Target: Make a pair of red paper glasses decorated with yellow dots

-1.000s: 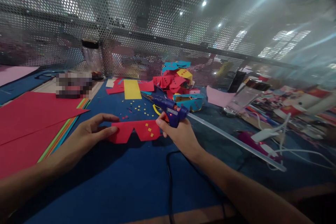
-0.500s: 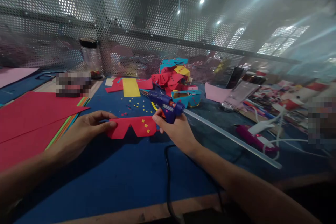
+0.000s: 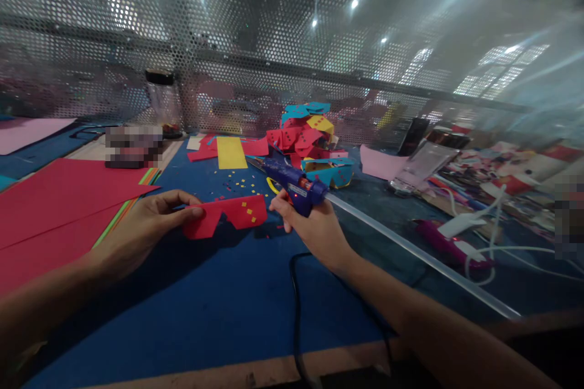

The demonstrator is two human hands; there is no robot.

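My left hand [image 3: 146,228] pinches the left end of a red paper mask [image 3: 227,214] dotted with small yellow squares, and holds it slightly off the blue table mat [image 3: 219,310]. My right hand [image 3: 314,228] is closed round the grip of a blue hot glue gun [image 3: 292,185]. The gun's nozzle points away to the upper left, beyond the mask's right end. A long clear glue stick [image 3: 410,255] juts from the back of the gun toward the right. The gun's black cord [image 3: 295,316] runs down to the table's near edge.
Large red sheets over a stack of coloured paper [image 3: 59,206] lie at the left. A yellow paper strip [image 3: 230,152] and a heap of finished red, blue and yellow masks [image 3: 310,140] sit farther back. A purple glue gun [image 3: 444,243], white cables and clutter fill the right. A perforated metal screen [image 3: 274,42] closes the far side.
My left hand has lifted the red mask off the mat and tilted it, moving it a little left. My right hand and the glue gun have barely shifted.
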